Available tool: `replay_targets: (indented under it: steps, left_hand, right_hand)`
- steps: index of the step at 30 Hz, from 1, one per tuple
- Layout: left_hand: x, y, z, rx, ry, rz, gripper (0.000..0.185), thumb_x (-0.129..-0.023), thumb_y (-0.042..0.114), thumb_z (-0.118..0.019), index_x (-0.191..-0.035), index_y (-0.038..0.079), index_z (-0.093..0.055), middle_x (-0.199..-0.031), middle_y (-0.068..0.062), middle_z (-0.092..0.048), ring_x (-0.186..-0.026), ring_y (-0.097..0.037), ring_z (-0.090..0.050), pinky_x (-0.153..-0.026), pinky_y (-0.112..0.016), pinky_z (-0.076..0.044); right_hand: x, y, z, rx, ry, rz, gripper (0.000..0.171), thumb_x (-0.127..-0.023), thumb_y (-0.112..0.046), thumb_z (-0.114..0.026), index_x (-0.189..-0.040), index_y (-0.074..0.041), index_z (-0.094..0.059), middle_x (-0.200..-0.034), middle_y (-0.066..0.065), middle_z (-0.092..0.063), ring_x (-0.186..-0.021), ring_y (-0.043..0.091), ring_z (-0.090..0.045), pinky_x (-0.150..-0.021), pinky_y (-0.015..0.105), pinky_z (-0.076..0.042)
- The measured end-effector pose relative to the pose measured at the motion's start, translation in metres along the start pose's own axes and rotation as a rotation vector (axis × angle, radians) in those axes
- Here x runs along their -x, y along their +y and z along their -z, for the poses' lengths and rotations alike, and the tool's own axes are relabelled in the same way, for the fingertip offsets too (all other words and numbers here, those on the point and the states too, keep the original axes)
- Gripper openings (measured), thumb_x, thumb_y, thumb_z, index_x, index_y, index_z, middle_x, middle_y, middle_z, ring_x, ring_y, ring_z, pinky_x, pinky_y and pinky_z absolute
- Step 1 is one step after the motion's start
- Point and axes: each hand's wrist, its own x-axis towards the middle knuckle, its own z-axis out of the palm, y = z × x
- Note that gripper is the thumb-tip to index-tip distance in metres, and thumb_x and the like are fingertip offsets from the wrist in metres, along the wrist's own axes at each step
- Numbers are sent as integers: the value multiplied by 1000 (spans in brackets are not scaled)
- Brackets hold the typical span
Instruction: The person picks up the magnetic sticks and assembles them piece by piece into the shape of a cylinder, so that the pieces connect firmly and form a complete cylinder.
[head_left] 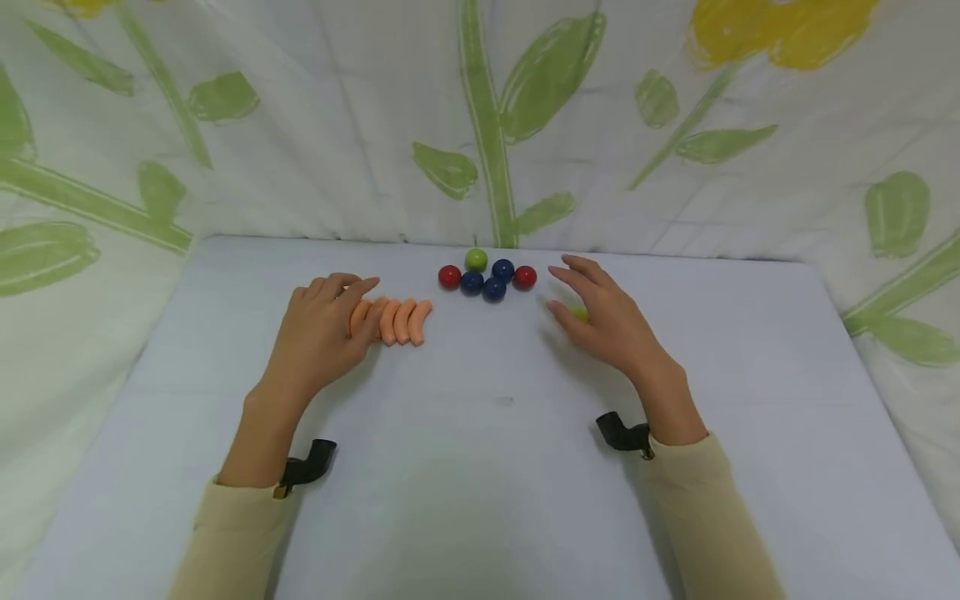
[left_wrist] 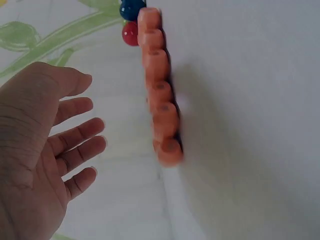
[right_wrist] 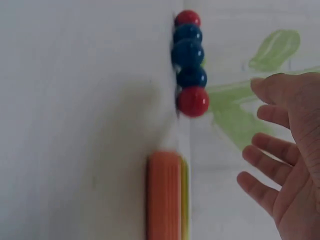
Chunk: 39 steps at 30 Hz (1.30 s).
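Several orange sausage-shaped pieces (head_left: 397, 321) lie side by side on the pale table (head_left: 480, 467). My left hand (head_left: 352, 302) hovers over their left end with relaxed fingers and holds nothing. In the left wrist view this hand (left_wrist: 92, 105) is spread, clear of the orange row (left_wrist: 160, 90). A cluster of balls sits at the back: two red balls (head_left: 449, 277), three blue balls (head_left: 493, 289) and a green ball (head_left: 476, 259). My right hand (head_left: 570, 292) is open above another green ball (head_left: 579, 312), which it mostly hides. The right wrist view shows that hand (right_wrist: 255, 135) empty beside the ball row (right_wrist: 192, 101).
A cloth backdrop (head_left: 480, 125) printed with green leaves and yellow flowers hangs behind the table and drapes down both sides. The table's far edge (head_left: 300, 240) runs just behind the balls. Black wrist-camera mounts (head_left: 309, 465) sit on both forearms.
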Motion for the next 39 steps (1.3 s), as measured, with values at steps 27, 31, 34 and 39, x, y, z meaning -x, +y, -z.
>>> replay_targets:
  steps: [27, 31, 34, 39]
  left_hand:
    - [-25, 44, -35, 34, -133, 28, 27, -103, 25, -65, -116, 4, -77, -116, -18, -72, -102, -38, -69, -80, -47, -53]
    - [-24, 46, -35, 43, -133, 13, 24, -101, 23, -68, -116, 5, -75, -116, -18, -71, -103, -37, -69, -81, -48, -54]
    - [-24, 47, -36, 52, -151, 18, 27, -101, 22, -69, -121, 4, -74, -115, -18, -71, -105, -37, -69, -84, -48, -56]
    - [-25, 48, -37, 37, -190, 36, 32, -102, 22, -69, -125, 0, -72, -114, -20, -72, -103, -37, -70, -86, -48, -58]
  right_hand:
    - [-41, -48, -63, 32, 12, 60, 41, -101, -22, -72, -140, -7, -67, -144, 11, -63, -138, 29, -57, -115, 46, -51]
    - [-42, -47, -67, 78, 15, 68, 40, -102, -22, -71, -139, -7, -68, -144, 11, -64, -137, 29, -57, -116, 45, -50]
    - [-42, -45, -68, 95, 31, 66, 40, -101, -21, -71, -139, -7, -68, -143, 11, -64, -136, 29, -58, -114, 45, -51]
    - [-42, -45, -68, 91, 39, 60, 39, -101, -19, -71, -138, -7, -69, -141, 12, -64, -133, 30, -59, -112, 45, -53]
